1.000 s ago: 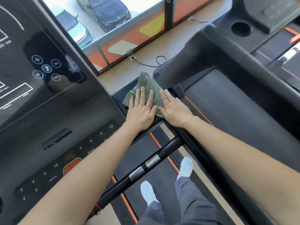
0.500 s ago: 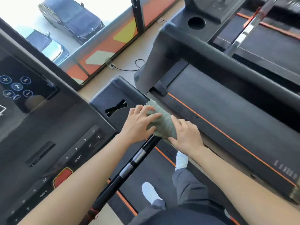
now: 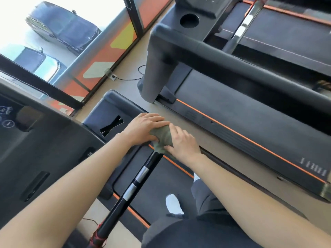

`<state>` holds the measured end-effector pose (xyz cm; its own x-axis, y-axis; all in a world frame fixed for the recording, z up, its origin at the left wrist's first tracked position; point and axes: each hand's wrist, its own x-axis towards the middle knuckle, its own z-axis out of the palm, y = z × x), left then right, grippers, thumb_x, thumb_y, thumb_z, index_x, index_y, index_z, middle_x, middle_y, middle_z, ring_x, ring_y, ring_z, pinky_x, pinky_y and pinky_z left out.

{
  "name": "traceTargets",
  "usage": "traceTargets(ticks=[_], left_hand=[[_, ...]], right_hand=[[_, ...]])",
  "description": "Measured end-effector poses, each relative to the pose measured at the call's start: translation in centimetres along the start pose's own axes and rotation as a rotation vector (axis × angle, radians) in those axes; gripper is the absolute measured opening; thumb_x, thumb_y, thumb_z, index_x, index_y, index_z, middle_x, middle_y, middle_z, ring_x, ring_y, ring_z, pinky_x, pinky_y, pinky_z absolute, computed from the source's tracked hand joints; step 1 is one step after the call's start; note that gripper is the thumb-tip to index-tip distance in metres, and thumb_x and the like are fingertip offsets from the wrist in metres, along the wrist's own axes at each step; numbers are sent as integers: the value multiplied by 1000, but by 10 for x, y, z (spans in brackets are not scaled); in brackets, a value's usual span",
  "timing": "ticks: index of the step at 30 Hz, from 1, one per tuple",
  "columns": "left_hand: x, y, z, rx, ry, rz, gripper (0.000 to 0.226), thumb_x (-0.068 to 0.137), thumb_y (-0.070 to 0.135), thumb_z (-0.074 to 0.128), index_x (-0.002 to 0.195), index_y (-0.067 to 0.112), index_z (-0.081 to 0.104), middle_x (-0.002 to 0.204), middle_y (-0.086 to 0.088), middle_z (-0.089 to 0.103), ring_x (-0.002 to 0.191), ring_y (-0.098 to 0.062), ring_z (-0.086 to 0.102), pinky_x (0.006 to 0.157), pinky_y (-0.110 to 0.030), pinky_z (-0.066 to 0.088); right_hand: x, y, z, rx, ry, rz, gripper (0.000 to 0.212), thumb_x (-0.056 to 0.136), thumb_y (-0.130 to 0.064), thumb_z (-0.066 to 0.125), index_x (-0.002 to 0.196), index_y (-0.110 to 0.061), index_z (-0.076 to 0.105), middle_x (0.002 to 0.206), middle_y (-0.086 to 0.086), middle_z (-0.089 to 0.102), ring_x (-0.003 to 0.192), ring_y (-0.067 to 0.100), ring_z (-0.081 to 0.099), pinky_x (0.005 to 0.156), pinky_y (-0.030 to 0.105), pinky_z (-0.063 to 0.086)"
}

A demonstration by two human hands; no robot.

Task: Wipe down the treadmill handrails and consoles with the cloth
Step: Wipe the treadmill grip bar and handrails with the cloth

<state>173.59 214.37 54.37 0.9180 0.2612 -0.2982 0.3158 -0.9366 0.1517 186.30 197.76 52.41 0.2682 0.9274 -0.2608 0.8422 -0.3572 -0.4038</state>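
My left hand curls over the bunched green cloth, fingers on top, thumb tucked under. My right hand pinches the same cloth from the other side, fingers bent onto it, thumb low. The cloth is wadded between my 2 hands at the upper end of the black handrail, where the bar meets the side tray of the console. The handrail carries 2 silver bands and slants down toward me. Treadmill belt below, 1 white shoe on it. Second treadmill on my right. Dark car outside the window.
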Motion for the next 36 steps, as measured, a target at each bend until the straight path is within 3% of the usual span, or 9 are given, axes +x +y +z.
traceTargets(ticks=[7, 16, 23, 28, 32, 36], left_hand=[[8, 48, 15, -45, 45, 131, 83, 74, 51, 81, 149, 40, 46, 146, 12, 54, 136, -17, 48, 112, -38, 37], [26, 171, 53, -39, 190, 300, 83, 69, 50, 87, 143, 29, 56, 135, 3, 64, 126, -23, 59, 106, -39, 43], [40, 262, 69, -50, 226, 384, 75, 85, 64, 65, 147, 24, 53, 138, 1, 62, 127, -23, 58, 108, -39, 39], [47, 309, 76, -13, 198, 383, 74, 84, 63, 67, 146, 26, 52, 134, 3, 64, 123, -23, 59, 105, -38, 41], [52, 341, 82, -14, 206, 374, 74, 80, 65, 70, 140, 25, 58, 127, 4, 68, 114, -22, 64, 98, -38, 46], [55, 375, 85, -13, 181, 379, 72, 79, 61, 73, 140, 25, 58, 126, 5, 68, 112, -22, 65, 95, -40, 48]], right_hand=[[-60, 34, 7, -100, 71, 85, 91, 87, -48, 71, 155, -11, 23, 143, 5, 48, 125, 27, 52, 101, 38, 42], [-172, 102, 9, -108, 151, 291, 90, 81, -42, 79, 154, -13, 34, 144, 4, 51, 133, 24, 48, 111, 36, 36], [-247, 152, 12, -53, 225, 408, 89, 77, -39, 84, 151, -15, 41, 145, 2, 51, 133, 25, 47, 113, 37, 37], [-280, 184, 15, -5, 271, 439, 89, 74, -41, 86, 150, -18, 43, 145, -1, 53, 134, 23, 46, 112, 36, 37], [-311, 211, 22, 127, 327, 420, 88, 73, -33, 88, 149, -21, 45, 147, -5, 51, 137, 20, 44, 113, 37, 38], [-343, 231, 33, 418, 419, 444, 87, 77, -15, 86, 152, -26, 43, 152, -10, 45, 141, 10, 39, 114, 26, 34]])
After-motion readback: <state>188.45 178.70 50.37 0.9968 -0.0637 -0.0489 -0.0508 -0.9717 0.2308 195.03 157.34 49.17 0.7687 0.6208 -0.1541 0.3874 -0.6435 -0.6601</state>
